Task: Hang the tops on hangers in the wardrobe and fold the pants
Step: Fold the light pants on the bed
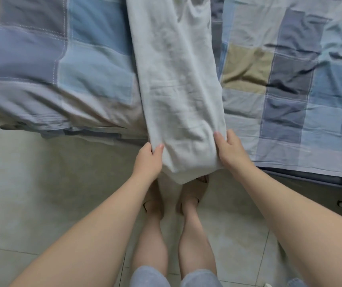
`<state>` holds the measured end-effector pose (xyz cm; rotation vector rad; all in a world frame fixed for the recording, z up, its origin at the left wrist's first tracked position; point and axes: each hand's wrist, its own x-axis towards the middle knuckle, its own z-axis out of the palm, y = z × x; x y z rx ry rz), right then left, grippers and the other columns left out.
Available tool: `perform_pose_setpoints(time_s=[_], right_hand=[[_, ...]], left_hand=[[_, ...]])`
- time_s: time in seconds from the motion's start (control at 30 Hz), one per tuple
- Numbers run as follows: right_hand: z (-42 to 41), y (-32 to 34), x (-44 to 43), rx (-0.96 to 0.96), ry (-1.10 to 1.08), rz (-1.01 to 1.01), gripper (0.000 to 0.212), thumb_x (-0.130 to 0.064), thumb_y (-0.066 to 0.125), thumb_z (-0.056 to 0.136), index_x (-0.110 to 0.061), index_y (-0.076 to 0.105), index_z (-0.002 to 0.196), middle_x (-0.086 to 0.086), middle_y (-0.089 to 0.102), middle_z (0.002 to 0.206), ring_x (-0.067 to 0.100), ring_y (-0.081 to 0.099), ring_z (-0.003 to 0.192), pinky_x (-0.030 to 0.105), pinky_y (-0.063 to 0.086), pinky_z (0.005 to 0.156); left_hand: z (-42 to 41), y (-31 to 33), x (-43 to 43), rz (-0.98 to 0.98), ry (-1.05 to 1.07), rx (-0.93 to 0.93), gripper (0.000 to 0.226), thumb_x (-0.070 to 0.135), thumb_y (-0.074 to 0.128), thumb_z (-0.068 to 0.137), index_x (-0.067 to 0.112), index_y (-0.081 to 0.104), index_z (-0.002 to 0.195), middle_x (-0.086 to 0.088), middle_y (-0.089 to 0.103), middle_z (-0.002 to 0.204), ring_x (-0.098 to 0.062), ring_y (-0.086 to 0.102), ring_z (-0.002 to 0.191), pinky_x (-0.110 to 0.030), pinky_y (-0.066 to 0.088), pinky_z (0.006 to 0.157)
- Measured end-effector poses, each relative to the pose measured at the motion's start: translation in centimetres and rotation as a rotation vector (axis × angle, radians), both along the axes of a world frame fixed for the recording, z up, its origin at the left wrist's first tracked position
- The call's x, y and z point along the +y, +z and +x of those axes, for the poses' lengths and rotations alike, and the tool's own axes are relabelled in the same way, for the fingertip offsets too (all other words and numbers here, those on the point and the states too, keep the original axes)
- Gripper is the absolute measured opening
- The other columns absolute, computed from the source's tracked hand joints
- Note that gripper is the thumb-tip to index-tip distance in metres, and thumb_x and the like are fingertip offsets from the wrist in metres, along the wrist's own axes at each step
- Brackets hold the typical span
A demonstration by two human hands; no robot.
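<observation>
Pale grey-white pants [176,83] lie stretched lengthwise across the bed, legs laid one on the other, their near end hanging over the bed's edge toward me. My left hand [148,160] pinches the near end's left edge, thumb on top. On the right edge my right hand [229,149] grips the same end. The far end of the pants runs out of view at the top. No tops, hangers or wardrobe show.
A patchwork quilt [62,65] in blue, grey and beige squares covers the bed, rumpled on the left and flatter on the right [290,83]. Pale floor tiles [41,193] lie below, with my bare legs and sandalled feet [190,195] under the pants' end.
</observation>
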<state>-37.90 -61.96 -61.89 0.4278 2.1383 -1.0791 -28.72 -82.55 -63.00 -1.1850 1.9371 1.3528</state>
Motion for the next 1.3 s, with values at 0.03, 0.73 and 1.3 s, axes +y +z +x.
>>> perform_pose_setpoints(time_s=[0.03,0.73,1.3], right_hand=[[0.0,-0.6,0.2,-0.115,-0.033,-0.110,0.021,-0.042,0.055,0.101,-0.025,0.065,0.108,-0.012,0.071,0.100,0.005,0.069,0.090,0.023,0.052,0.068],[-2.3,-3.9,0.2,-0.170,0.001,-0.300,0.042,-0.017,0.083,0.081,-0.013,0.067,0.120,-0.002,0.075,0.108,0.014,0.073,0.097,0.024,0.057,0.075],[11.1,0.8,3.7,-0.501,-0.132,-0.211,0.038,-0.027,0.089,0.070,-0.012,0.077,0.102,0.008,0.078,0.098,0.028,0.075,0.092,0.042,0.059,0.087]], left_hand=[[-0.1,-0.5,0.3,0.040,0.042,-0.016,0.034,0.037,0.056,0.101,0.004,0.063,0.109,-0.009,0.069,0.110,-0.028,0.065,0.104,-0.041,0.053,0.092],[-1.8,-2.9,0.5,-0.052,0.161,0.063,0.043,0.033,0.086,0.076,0.023,0.056,0.104,0.008,0.067,0.105,-0.020,0.065,0.105,-0.033,0.052,0.088],[8.6,3.3,-0.8,0.313,-0.125,-0.230,0.035,0.006,0.062,0.074,0.003,0.069,0.108,-0.008,0.072,0.101,-0.021,0.063,0.083,-0.028,0.048,0.068]])
